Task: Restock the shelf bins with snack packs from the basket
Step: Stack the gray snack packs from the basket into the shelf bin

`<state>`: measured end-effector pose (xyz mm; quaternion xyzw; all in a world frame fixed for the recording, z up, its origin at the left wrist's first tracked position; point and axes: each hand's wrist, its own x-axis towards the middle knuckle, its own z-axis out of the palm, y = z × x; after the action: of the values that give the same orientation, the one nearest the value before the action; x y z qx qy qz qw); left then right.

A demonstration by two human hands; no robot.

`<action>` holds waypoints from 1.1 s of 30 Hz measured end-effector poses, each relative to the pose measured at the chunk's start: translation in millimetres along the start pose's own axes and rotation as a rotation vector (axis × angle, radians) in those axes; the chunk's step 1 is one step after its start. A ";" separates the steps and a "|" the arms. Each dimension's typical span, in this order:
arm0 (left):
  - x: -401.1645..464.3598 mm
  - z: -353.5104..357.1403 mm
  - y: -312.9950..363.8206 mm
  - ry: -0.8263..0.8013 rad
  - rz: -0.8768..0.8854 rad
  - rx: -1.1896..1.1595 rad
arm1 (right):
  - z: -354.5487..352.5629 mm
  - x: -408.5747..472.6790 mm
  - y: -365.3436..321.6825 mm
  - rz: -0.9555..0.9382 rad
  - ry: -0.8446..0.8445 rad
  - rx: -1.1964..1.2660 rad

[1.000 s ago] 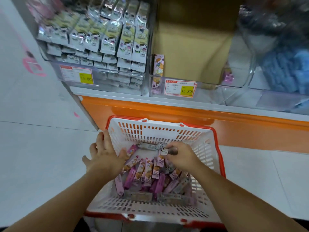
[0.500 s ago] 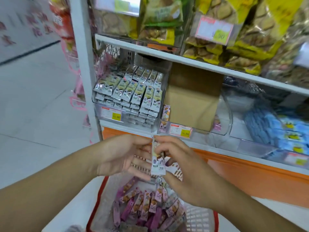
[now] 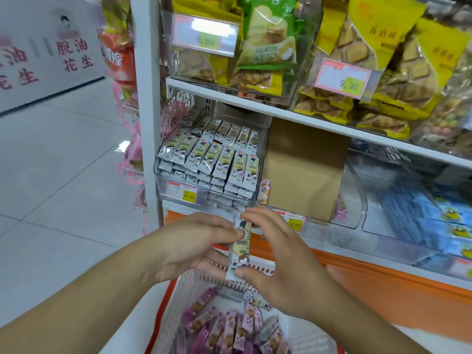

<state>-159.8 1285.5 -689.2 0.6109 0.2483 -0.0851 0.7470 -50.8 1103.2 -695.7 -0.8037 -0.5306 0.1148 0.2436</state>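
A: Hands, please.

B: Both raised above the basket (image 3: 178, 297). One snack pack (image 3: 241, 247), cream with a cartoon figure, stands upright between them. Left hand (image 3: 196, 241): grip clamped on the pack's left edge, thumb across its front. Right hand (image 3: 278, 259): grip clamped too, fingertip at the top end, thumb under the bottom end.

A: Basket contents?

B: White mesh, red rim. Many purple and pink packs (image 3: 229, 330) heaped on the bottom, plus one or two cream ones near the right wrist.

A: Shelf bins?

B: Left clear bin (image 3: 178, 185), just beyond the hands: rows of cream packs (image 3: 214, 159) matching the held one, nearly full, price tag on its front. Middle clear bin (image 3: 357, 205): a brown cardboard box (image 3: 304, 169), one purple pack (image 3: 264, 191) upright at its left front corner. Right bin: blue packs (image 3: 419, 221). Upper shelf bins: yellow and green biscuit bags (image 3: 268, 34).
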 end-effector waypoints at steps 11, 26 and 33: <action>4.4 -52.5 20.1 0.686 0.235 0.469 | -15.4 58.2 -11.1 0.072 0.079 0.023; 46.9 -120.8 6.5 0.737 0.118 0.594 | -28.7 299.8 -7.9 0.258 0.057 -0.127; 52.7 -121.6 3.8 0.741 0.130 0.558 | -27.0 336.9 0.8 0.431 -0.040 -0.038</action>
<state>-145.2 1411.8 -726.7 0.7919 0.4269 0.1223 0.4191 100.1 1401.8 -648.1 -0.9006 -0.3533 0.1703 0.1874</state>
